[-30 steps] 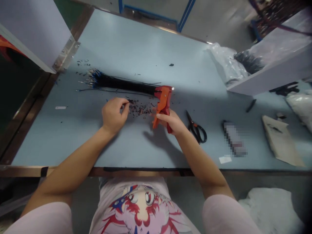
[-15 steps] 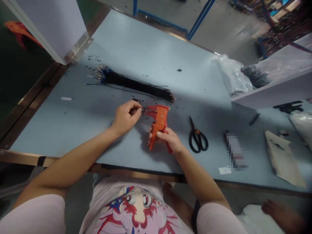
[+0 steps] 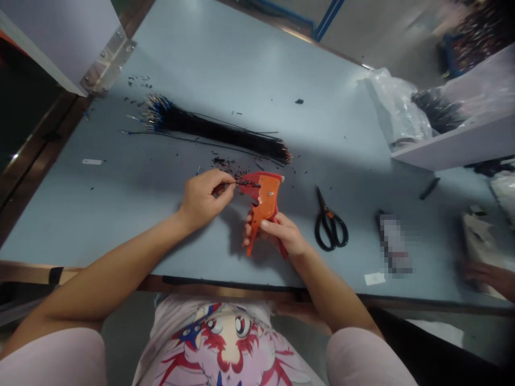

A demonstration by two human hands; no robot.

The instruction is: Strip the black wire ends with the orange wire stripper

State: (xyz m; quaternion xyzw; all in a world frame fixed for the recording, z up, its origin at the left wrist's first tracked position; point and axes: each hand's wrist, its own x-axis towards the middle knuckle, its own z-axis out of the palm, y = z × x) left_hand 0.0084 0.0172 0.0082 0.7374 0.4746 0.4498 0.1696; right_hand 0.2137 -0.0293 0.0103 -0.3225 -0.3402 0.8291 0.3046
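While the left hand (image 3: 207,197) pinches a thin dark wire (image 3: 236,183) by the tool's jaws, the right hand (image 3: 284,233) grips an orange-and-red plastic-handled wire tool (image 3: 267,201).
Left thumb and forefinger are closed on the wire, right fingers curled round the handles; beyond them, the long black wire bundle with blue-and-silver left ends (image 3: 217,134) lies across the pale blue table (image 3: 140,195), dark scraps (image 3: 219,160) at its near side, black-handled scissors (image 3: 331,224) to the right.

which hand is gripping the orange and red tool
The right hand, wrapped round the tool; the left hand pinches a thin dark strand instead.
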